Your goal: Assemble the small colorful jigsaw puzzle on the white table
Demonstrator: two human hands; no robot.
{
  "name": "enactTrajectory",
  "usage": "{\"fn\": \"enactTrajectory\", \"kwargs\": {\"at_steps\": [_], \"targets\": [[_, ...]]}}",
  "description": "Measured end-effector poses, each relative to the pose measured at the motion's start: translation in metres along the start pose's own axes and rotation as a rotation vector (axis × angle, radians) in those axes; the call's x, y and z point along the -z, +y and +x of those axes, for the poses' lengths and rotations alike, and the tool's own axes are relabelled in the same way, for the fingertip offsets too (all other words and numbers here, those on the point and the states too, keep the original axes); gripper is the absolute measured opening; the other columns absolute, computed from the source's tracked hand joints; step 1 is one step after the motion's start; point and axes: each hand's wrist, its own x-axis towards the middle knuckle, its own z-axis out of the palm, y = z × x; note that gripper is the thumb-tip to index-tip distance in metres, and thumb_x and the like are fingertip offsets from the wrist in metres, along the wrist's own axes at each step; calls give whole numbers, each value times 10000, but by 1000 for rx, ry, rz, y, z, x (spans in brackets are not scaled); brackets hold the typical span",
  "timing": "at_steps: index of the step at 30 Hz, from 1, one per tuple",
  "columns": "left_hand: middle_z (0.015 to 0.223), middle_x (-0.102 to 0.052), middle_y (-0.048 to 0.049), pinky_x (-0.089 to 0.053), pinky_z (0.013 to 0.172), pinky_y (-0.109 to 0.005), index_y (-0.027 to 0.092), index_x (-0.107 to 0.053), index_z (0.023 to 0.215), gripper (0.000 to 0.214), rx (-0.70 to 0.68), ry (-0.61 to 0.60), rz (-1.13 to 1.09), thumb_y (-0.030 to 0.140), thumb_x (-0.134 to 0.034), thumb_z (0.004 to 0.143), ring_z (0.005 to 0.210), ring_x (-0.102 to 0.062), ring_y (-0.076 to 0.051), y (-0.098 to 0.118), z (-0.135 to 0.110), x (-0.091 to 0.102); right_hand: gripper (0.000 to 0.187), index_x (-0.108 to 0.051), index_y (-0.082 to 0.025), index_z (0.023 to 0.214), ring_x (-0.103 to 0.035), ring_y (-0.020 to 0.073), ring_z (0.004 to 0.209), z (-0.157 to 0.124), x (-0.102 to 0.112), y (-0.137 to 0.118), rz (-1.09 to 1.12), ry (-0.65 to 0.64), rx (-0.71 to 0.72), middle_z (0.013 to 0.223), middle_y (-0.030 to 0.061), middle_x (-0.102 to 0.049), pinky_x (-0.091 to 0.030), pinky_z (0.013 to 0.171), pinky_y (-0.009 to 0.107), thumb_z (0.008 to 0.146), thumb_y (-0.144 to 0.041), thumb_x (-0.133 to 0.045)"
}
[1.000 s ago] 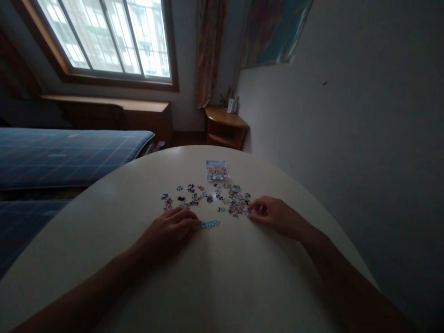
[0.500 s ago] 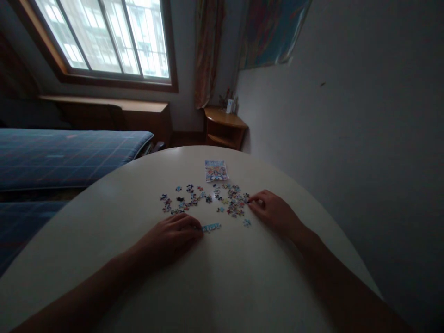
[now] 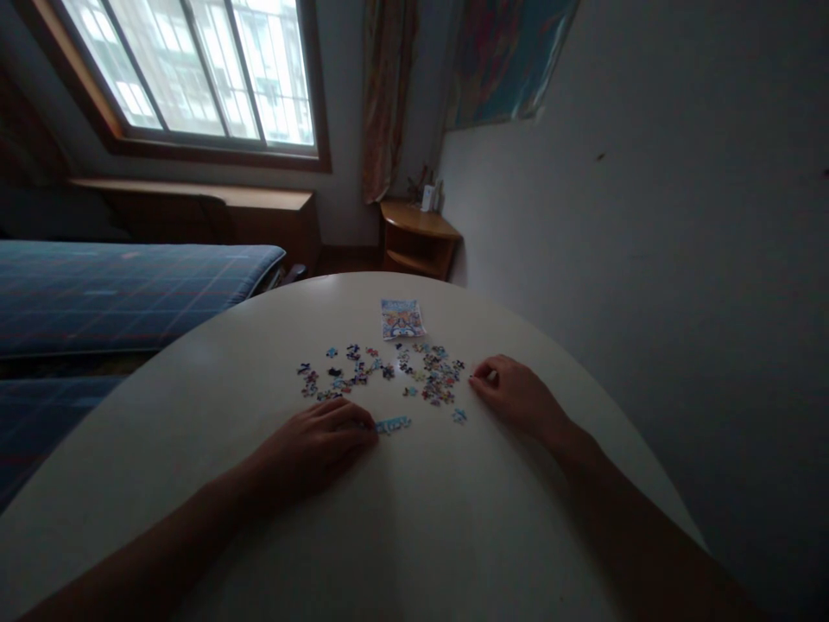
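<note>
Your left grip (image 3: 327,434) rests at the left end of the strip (image 3: 394,425) on the tabletop (image 3: 440,518); pinching or merely steadying, I cannot tell. Your right grip (image 3: 515,393) curls just right of the pile (image 3: 440,376), its hold unclear. Pressing sideways could break the strip; sweeping low could knock the blue piece (image 3: 459,416). Half a second ago, your right grip met the pile's edge; now it's apart.

Flat light-blue jigsaw strip (image 3: 394,425): at left hand's (image 3: 330,432) fingertips | loose multicoloured jigsaw pieces (image 3: 439,383): scattered, left of right hand (image 3: 515,397)
</note>
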Motion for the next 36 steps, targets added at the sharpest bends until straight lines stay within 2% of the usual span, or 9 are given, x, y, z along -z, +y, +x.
{"fn": "enactTrajectory", "kwargs": {"at_steps": [2,4,6,9,13,18,26,32,36], "targets": [[1096,-663,-69,-527,833,-300,201,-652,1093,203,-2,3,-1,166,-477,996,975,-619,-175,0,0,0,171,-698,-191,887,-640,219,829,1,-4,1,19,25,24,929,91,-706,-490,749,340,872,-297,-564],[1081,-668,-67,-526,828,-296,198,-654,1077,194,-8,6,-1,166,-481,995,962,-621,-173,0,0,1,233,-712,-193,1002,-632,247,962,3,-11,1,35,69,101,1031,102,-711,-490,880,391,898,-299,-532],[1074,-669,-66,-525,826,-295,197,-655,1072,195,-11,11,1,164,-479,996,954,-623,-172,1,1,1,296,-702,-198,1123,-588,267,1108,5,-19,0,43,109,192,1165,107,-690,-442,1006,438,917,-305,-519],[1086,-665,-68,-527,827,-299,198,-651,1089,211,-9,10,1,161,-464,1001,960,-622,-175,2,2,3,345,-682,-210,1212,-531,280,1222,6,-30,-2,34,126,238,1287,113,-640,-401,1066,468,931,-347,-535],[1091,-664,-72,-531,819,-302,196,-653,1085,217,-9,4,2,154,-460,995,963,-619,-178,2,1,3,305,-721,-245,1151,-533,281,1221,6,-33,-3,39,108,242,1268,107,-645,-400,1063,478,910,-378,-592],[1082,-667,-71,-535,815,-297,198,-655,1091,213,-6,13,1,159,-468,995,957,-620,-176,3,2,3,231,-747,-216,1006,-552,276,1176,6,-30,-6,121,133,235,1201,104,-672,-413,1048,461,845,-360,-665],[1096,-665,-80,-534,835,-305,203,-658,1096,221,5,-2,-9,165,-465,995,975,-620,-181,2,1,1,239,-766,-214,967,-614,243,1021,7,-21,-8,102,153,184,1032,77,-738,-453,956,410,927,-308,-550],[1101,-662,-73,-536,836,-311,209,-653,1109,220,6,0,-13,164,-471,994,980,-618,-182,0,-1,0,206,-756,-207,926,-618,251,957,10,-19,-4,50,264,126,975,82,-728,-464,919,419,920,-311,-578],[1091,-664,-72,-535,826,-296,206,-660,1082,213,8,-3,-12,162,-473,991,972,-622,-176,1,0,1,164,-761,-208,891,-612,251,940,11,-23,-5,35,227,142,969,79,-717,-467,893,406,902,-293,-621]]}}
